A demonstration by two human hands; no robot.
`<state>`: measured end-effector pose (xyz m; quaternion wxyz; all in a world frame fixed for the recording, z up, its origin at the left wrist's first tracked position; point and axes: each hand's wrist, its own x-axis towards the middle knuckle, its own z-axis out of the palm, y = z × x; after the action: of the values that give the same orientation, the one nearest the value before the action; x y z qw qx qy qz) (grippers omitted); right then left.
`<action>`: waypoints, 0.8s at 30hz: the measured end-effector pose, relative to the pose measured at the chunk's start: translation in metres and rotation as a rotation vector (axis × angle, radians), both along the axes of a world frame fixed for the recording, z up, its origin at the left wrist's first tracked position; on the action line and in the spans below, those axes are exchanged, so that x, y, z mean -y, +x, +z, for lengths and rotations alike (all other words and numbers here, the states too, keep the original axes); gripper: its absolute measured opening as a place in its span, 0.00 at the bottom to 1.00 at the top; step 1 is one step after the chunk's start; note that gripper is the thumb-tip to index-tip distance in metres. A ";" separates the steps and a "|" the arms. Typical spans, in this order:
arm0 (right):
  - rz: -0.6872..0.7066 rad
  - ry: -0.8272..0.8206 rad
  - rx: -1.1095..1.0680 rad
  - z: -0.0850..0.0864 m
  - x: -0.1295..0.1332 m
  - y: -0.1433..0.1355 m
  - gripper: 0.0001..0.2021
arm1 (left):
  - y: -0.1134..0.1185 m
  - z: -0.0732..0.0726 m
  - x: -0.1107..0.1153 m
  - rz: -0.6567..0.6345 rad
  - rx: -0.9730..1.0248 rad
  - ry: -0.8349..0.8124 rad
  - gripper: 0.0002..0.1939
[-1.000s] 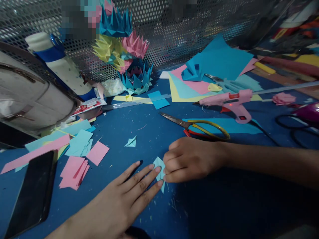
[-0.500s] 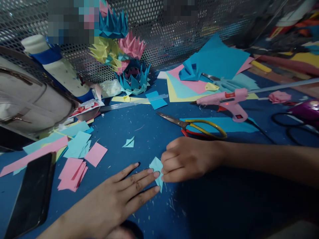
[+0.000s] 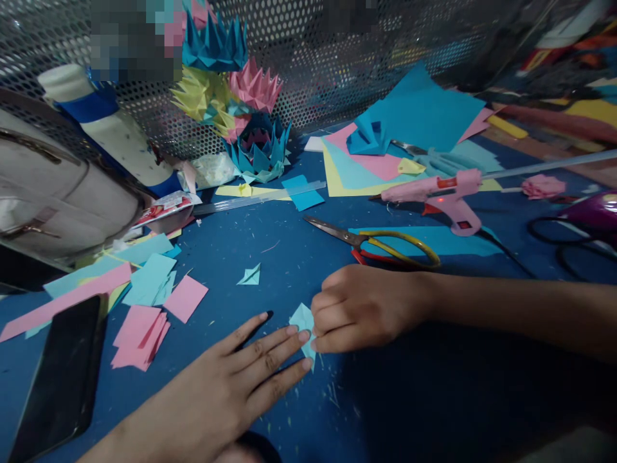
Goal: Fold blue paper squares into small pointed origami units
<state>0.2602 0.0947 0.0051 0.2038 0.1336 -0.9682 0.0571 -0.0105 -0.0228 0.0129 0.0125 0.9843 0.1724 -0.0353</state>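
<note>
A small light-blue folded paper piece point(image 3: 302, 316) lies on the blue tabletop between my hands. My left hand point(image 3: 250, 373) is open and flat, its fingers spread, with some fingertips pressing on the paper's left and lower part. Curled at the paper's right edge, my right hand point(image 3: 369, 312) has its fingers closed together; its fingertips touch the paper, and whether they pinch it is hidden. Farther back sits another light-blue folded piece point(image 3: 250, 275). Behind my right hand lie scissors point(image 3: 359, 241) with yellow and red handles.
A pink glue gun point(image 3: 448, 193) with its cord is at the right, near blue paper sheets point(image 3: 424, 109). Folded paper flowers point(image 3: 258, 148) stand at the back. At left are pink paper squares point(image 3: 139, 334), a phone point(image 3: 60, 373), a white bottle point(image 3: 110, 132) and a bag point(image 3: 53, 173).
Almost nothing differs. My left fingertips have shifted slightly to the right over the light-blue paper, while my right hand stays at its edge.
</note>
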 end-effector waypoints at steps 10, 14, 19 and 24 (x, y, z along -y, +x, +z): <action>-0.012 0.015 0.013 -0.001 0.001 0.001 0.10 | 0.001 0.001 0.002 0.008 -0.009 -0.015 0.43; -0.015 0.026 0.032 0.001 0.001 0.001 0.11 | -0.001 -0.001 0.001 0.019 -0.002 -0.033 0.45; -0.015 0.026 0.021 0.001 0.001 0.001 0.11 | 0.002 0.002 0.001 0.034 0.023 -0.044 0.44; -0.013 0.022 0.043 0.001 0.001 0.001 0.11 | 0.005 0.006 0.000 0.041 0.052 -0.049 0.43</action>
<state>0.2609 0.0936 0.0059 0.1817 0.1282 -0.9738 0.0482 -0.0052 -0.0232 0.0185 0.0418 0.9805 0.1914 -0.0136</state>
